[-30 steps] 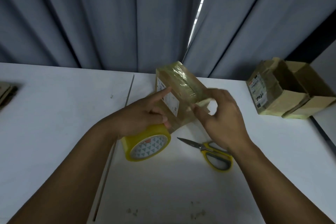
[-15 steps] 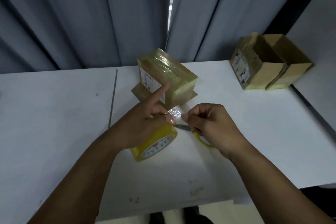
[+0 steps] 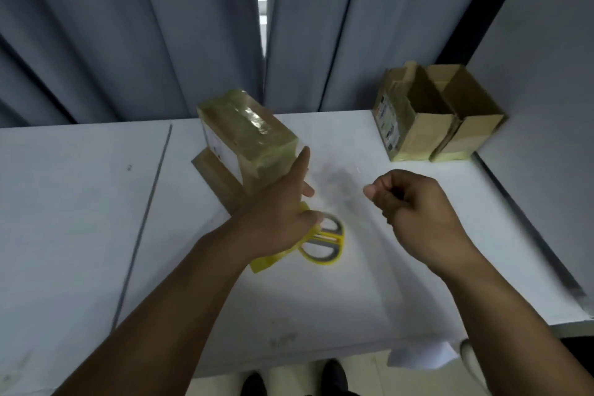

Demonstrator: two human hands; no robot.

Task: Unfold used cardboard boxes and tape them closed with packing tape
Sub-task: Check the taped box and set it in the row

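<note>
With the left hand (image 3: 276, 219) gripping the tape roll (image 3: 266, 262) near the box (image 3: 247, 135) on the table (image 3: 80, 202), and the right hand (image 3: 414, 206) seemingly pinching the clear strip (image 3: 337, 180), draw it taut before reaching for the scissors (image 3: 324, 243).

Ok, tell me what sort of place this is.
Probably a makeshift packing station: a white table against grey curtains, with used cardboard boxes, scissors and a tape roll.

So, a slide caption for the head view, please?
Left hand grips yellow packing-tape roll; right hand pinches its clear strip, beside taped brown cardboard box.
</note>
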